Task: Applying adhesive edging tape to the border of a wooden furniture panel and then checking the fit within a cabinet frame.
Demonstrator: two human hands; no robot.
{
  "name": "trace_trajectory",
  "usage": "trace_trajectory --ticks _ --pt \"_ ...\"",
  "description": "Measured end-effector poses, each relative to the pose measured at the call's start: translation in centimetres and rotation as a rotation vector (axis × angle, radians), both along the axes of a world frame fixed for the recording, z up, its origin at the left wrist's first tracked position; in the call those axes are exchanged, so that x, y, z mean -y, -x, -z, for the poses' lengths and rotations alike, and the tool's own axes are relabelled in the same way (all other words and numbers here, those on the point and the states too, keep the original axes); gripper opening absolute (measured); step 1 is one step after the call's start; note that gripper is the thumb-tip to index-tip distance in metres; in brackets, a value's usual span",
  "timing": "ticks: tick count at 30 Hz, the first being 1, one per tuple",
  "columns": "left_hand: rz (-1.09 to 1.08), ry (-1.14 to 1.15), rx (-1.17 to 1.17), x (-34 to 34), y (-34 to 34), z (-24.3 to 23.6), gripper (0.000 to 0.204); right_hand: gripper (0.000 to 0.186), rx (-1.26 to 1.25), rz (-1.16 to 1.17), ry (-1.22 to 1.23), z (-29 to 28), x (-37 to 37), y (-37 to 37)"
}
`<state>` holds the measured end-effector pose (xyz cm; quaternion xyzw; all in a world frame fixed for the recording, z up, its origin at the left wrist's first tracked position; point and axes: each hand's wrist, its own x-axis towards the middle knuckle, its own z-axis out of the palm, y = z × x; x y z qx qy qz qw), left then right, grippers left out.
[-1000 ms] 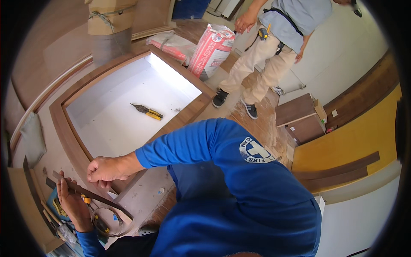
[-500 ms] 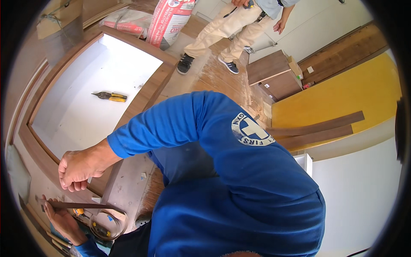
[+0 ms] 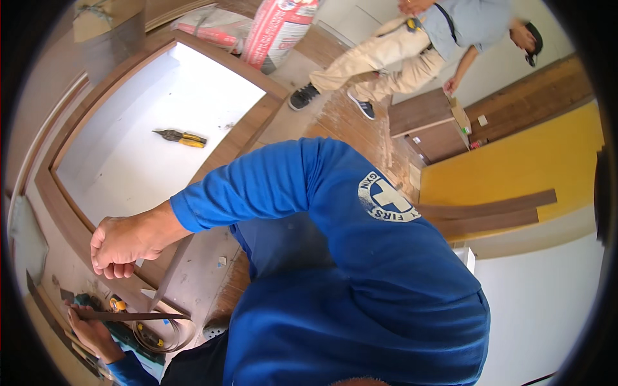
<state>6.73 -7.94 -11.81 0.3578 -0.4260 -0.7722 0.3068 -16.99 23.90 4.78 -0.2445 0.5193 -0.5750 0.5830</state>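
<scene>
My left hand (image 3: 92, 334) grips a thin dark brown edging strip (image 3: 138, 316) at the lower left, its fingers closed round one end. From there the strip runs right toward a loose coil (image 3: 183, 341) of similar banding. Above it, my right hand (image 3: 132, 244) hovers over the near edge of a brown wood-framed cabinet (image 3: 215, 157), fingers curled together; whatever they may pinch is hidden. Inside the cabinet, on its white panel (image 3: 122, 154), lie yellow-handled snips (image 3: 180, 137), apart from both hands.
Red and white sacks (image 3: 277, 32) stand behind the cabinet. A person (image 3: 412, 45) in beige trousers is beyond it, near brown boxes (image 3: 428, 122). Brown boards (image 3: 489, 209) lie against a yellow panel (image 3: 515, 154) at right. A yellow tape measure (image 3: 117, 303) sits near my left hand.
The view has shifted, so the cabinet and snips appear farther right. My left hand's fingers have closed more round the strip. More of the other person's upper body shows.
</scene>
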Motion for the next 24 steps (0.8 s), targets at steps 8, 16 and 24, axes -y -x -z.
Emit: trace_trajectory --ticks 8,16,24 --pt "-0.244 0.145 0.279 7.1 -4.8 6.1 0.028 0.012 0.091 0.03 0.105 0.3 2.4 1.5" --pt "-0.07 0.195 0.293 17.1 2.0 14.5 0.023 0.008 0.147 0.27 0.346 -2.7 0.9 5.3" --pt "-0.217 0.522 0.776 21.4 3.1 21.7 0.045 0.017 -0.471 0.971 0.696 -10.3 -17.3 13.7"
